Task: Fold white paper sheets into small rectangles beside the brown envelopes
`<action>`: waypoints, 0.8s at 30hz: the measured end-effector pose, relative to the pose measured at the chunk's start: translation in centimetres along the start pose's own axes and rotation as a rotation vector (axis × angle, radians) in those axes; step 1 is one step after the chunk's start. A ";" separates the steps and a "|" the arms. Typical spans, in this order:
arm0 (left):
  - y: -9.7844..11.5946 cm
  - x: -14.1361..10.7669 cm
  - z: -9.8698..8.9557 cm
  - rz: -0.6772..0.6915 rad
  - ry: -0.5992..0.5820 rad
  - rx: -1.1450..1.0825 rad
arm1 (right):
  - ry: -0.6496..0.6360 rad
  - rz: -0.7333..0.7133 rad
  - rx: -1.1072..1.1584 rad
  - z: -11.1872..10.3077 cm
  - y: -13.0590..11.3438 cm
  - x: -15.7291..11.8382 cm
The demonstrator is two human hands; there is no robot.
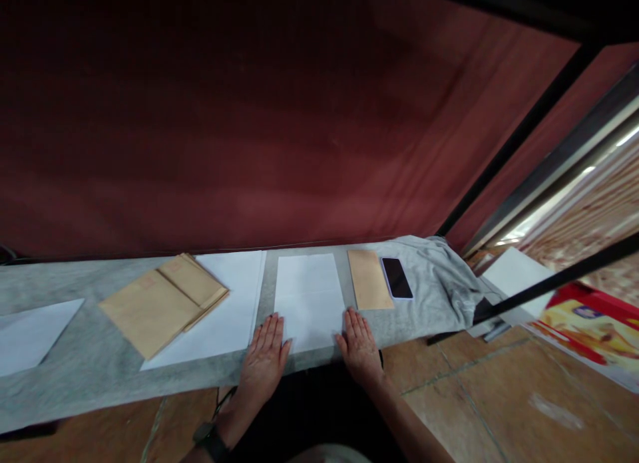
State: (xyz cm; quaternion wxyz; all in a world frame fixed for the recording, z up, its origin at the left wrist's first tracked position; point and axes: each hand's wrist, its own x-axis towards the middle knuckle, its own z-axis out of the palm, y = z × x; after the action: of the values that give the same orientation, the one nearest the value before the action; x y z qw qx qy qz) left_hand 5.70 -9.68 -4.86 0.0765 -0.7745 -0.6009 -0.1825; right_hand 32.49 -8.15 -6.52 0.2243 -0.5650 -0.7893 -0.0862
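A white sheet of paper (308,297) with faint crease lines lies on the grey cloth-covered table (94,376), between my two hands. My left hand (266,356) rests flat with fingers stretched out at the sheet's lower left side. Flat at its lower right side is my right hand (358,343), fingers extended, nothing held. To the right lie a brown envelope (370,280) and, beside it, a phone (397,278) with a dark screen. Several brown envelopes (160,303) sit on white paper (227,323) to the left.
Another white sheet (34,333) lies at the far left of the table. A dark red surface (224,150) rises behind it. Black metal bars (519,140) stand at the right, near a red and yellow box (594,326) above the tiled floor (444,410).
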 end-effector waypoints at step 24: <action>-0.1 1.0 1.2 0.223 -0.025 -0.032 | -0.145 -0.103 0.293 -1.8 -1.8 2.7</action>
State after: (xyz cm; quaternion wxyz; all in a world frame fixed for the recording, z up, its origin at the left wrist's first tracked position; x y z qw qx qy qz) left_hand 6.08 -8.34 -5.56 0.0768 -0.8399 -0.5088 -0.1727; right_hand 30.61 -7.17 -3.53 0.2419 -0.4898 -0.8355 0.0594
